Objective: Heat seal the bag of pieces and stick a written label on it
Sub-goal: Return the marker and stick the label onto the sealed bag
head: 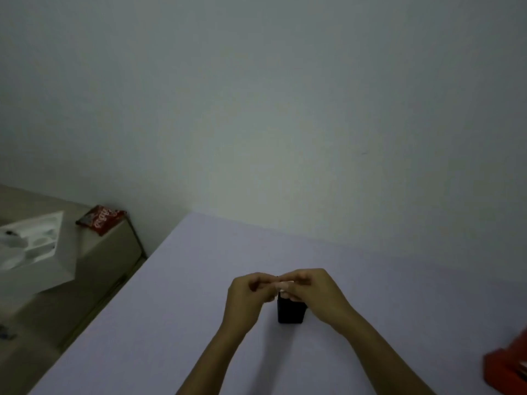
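A small black bag stands upright on the pale lilac table in front of me. Both hands meet at its top edge. My left hand pinches the left side of the top with thumb and fingers. My right hand covers the right side, its fingers closed over the same edge. A pale strip shows between the fingertips; I cannot tell what it is. The bag's opening is hidden by my fingers.
An orange-red object sits at the table's right edge, partly cut off. Left of the table a beige cabinet carries a red packet and a white moulded box insert. A plain wall rises behind the table.
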Tool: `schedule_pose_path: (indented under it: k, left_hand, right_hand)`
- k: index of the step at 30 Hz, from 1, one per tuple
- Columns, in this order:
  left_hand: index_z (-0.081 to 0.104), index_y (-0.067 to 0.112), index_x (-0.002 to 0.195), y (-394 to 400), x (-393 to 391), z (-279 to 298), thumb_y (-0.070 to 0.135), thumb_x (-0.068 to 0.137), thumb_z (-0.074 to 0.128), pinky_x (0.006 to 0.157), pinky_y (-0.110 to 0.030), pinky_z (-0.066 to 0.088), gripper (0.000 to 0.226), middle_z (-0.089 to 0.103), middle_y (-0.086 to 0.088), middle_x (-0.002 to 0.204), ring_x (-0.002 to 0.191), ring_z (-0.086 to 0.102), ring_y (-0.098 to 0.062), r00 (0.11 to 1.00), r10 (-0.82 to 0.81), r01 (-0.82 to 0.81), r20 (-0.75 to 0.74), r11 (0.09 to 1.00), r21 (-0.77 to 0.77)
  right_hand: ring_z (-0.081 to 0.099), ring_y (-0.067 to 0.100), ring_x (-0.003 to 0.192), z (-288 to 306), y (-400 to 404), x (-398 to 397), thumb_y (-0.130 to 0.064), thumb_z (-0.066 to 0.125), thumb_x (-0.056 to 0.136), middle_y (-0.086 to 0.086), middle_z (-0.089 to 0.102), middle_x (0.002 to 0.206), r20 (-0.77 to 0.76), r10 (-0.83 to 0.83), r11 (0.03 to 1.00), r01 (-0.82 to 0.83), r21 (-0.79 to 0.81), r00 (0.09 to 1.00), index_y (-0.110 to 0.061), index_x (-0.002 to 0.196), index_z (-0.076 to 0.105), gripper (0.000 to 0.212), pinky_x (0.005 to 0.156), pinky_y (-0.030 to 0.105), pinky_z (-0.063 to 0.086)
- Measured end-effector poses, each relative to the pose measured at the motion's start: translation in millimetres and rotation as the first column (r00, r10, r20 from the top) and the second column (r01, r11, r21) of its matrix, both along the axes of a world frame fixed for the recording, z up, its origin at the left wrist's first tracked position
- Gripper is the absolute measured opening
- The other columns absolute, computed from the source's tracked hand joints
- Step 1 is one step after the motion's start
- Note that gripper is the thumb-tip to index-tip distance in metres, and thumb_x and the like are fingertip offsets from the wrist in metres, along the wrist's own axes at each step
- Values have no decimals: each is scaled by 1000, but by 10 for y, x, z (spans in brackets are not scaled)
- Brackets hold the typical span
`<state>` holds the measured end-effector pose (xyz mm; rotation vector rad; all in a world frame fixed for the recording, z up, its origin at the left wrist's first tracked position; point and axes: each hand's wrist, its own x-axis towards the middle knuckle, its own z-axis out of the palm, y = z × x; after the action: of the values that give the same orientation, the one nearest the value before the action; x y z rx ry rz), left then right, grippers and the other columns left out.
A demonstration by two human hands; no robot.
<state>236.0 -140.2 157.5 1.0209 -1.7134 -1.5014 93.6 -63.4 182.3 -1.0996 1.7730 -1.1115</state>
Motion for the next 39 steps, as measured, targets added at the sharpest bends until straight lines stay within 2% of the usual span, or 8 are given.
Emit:
schedule_pose_path:
  k: [4, 9, 13, 15, 21, 26, 33, 39]
  left_hand:
    - [77, 11, 84, 93, -18, 435, 20, 90, 64, 68, -22, 59, 16, 74, -7, 74, 68, 69, -14, 990, 30, -26, -135, 999, 26]
    - [74, 16, 89, 165, -125, 769, 9, 85, 67, 72, -26, 59, 10, 75, 0, 77, 74, 72, -12, 986, 13, -27, -164, 996, -81]
    - [73, 21, 89, 224, -206, 887, 14, 85, 68, 68, -13, 54, 10, 73, 9, 78, 74, 68, -2, 991, 83, -112, -109, 951, -287]
    - [73, 22, 90, 250, -228, 914, 14, 85, 68, 66, -7, 50, 10, 72, 12, 80, 76, 66, 3, 986, 123, -155, -112, 925, -347]
    - [72, 23, 92, 254, -194, 940, 12, 87, 66, 67, -2, 47, 14, 70, 16, 83, 84, 63, 9, 981, 148, -186, -123, 900, -395]
    - [73, 21, 99, 213, -128, 907, 16, 90, 63, 71, -1, 46, 15, 69, 19, 86, 86, 63, 11, 985, 142, -171, -98, 882, -439]
    - [73, 20, 101, 138, -73, 922, 16, 88, 67, 74, -2, 47, 15, 68, 19, 88, 89, 63, 9, 995, 60, -89, -73, 868, -488]
    - [74, 17, 102, 82, -75, 880, 19, 83, 73, 73, -5, 49, 19, 69, 17, 87, 86, 65, 7, 997, 44, -68, -60, 860, -506]
  right_hand:
    - [70, 8, 70, 448, 34, 43, -16, 66, 84, -2, 75, 76, -128, -97, 994, 89, -64, 987, -22, 89, 76, 13, 70, 24, 58]
    - [67, 6, 71, 732, 58, 114, -19, 65, 84, -7, 70, 76, -265, -270, 957, 227, -183, 926, -24, 86, 71, 7, 56, 10, 46]
    - [59, 5, 93, 745, 75, 230, -19, 68, 85, -11, 61, 100, -326, -420, 885, 302, -355, 847, -26, 98, 60, 16, 70, 13, 46]
    - [56, 6, 96, 749, 77, 263, -20, 69, 85, -10, 59, 103, -341, -470, 854, 322, -409, 814, -26, 93, 60, 13, 70, 12, 44]
    - [66, 1, 79, 789, 105, 255, -19, 64, 88, -9, 73, 86, -229, -368, 903, 288, -319, 901, -21, 95, 74, 12, 63, 5, 48]
    - [68, 0, 75, 807, 109, 258, -26, 65, 87, -9, 74, 80, -95, -330, 913, 292, -285, 939, -24, 90, 76, 12, 75, 23, 56]
    - [70, 8, 76, 768, 74, 240, -27, 65, 87, -6, 75, 74, -33, -341, 907, 320, -272, 939, -24, 83, 77, 13, 80, 33, 59]
    - [71, 12, 77, 774, 55, 211, -20, 62, 88, 1, 75, 75, 68, -296, 924, 303, -232, 953, -18, 83, 77, 16, 80, 30, 59]
